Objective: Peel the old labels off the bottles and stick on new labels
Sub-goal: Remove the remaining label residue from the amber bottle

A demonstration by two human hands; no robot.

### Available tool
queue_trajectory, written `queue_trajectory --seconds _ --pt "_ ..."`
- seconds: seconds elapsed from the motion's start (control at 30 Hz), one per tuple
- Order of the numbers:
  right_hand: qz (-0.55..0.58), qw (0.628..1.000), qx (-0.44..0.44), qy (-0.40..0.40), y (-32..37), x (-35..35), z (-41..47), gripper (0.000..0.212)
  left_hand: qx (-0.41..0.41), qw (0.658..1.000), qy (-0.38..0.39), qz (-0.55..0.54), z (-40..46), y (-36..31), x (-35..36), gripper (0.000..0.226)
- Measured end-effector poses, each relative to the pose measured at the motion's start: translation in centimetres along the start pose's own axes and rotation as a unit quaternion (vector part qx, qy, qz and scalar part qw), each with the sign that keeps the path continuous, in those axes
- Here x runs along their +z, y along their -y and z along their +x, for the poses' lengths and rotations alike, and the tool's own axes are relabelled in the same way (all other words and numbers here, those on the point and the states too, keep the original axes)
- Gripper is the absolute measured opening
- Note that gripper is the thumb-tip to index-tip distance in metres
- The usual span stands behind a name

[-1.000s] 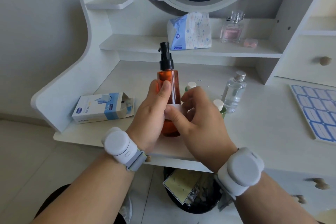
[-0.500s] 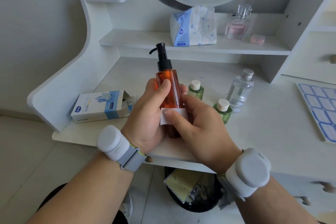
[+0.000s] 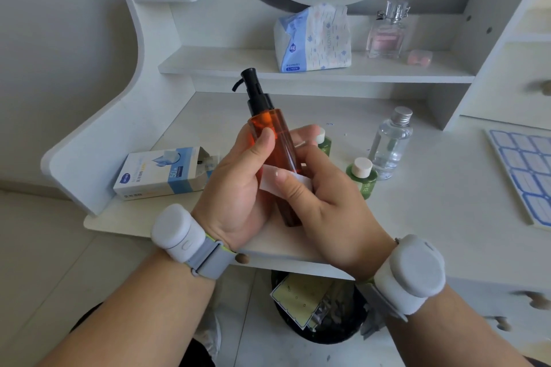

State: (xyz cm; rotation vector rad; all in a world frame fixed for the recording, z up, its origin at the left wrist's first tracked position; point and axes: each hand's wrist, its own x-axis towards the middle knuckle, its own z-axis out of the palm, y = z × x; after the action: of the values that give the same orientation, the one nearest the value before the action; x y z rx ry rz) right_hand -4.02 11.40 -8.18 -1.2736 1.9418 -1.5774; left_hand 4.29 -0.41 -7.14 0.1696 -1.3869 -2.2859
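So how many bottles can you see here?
5. An orange pump bottle held in the left hand, two small green bottles and a clear bottle on the desk, a perfume bottle on the shelf.

White desk (image 3: 417, 217) w/ raised shelf (image 3: 238, 64) at back. Landmark: clear bottle (image 3: 390, 146), silver cap, upright on desk. Just left-front of it: green bottle (image 3: 362, 177), white cap. Further left, partly hidden: 2nd green bottle (image 3: 325, 143). Well left, near desk's curved side: blue-white box (image 3: 162, 173), lying flat, end flap open. Right of clear bottle, at desk edge: blue label sheet (image 3: 527, 170), flat. On shelf, behind it: tissue pack (image 3: 313, 39) to left, perfume bottle (image 3: 387, 31) above, small pink item (image 3: 420, 57) beside that.
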Motion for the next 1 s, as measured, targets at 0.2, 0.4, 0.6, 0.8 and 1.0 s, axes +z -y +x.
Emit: queue_trajectory --seconds 0.2,0.4,0.6,0.8,1.0 --pt "0.101 0.993 0.023 0.059 -0.55 -0.08 0.14 0.037 -0.015 0.998 -0.003 -0.056 0.07 0.14 -0.24 0.045" --pt "0.046 0.998 0.011 0.041 -0.17 0.01 -0.08 0.037 0.01 0.991 -0.119 0.067 0.38 0.38 -0.19 0.042" --pt "0.122 0.991 0.03 0.04 -0.08 -0.48 0.02 0.035 0.029 0.991 -0.108 0.08 0.27 0.19 -0.28 0.057" --pt "0.214 0.973 0.056 0.071 0.11 -0.78 0.01 0.032 0.001 0.995 -0.1 0.031 0.22 -0.2 -0.45 0.067" --pt "0.171 0.979 0.055 0.098 -0.21 -0.8 0.18 0.035 0.023 0.998 -0.061 0.002 0.11 0.22 -0.5 0.045"
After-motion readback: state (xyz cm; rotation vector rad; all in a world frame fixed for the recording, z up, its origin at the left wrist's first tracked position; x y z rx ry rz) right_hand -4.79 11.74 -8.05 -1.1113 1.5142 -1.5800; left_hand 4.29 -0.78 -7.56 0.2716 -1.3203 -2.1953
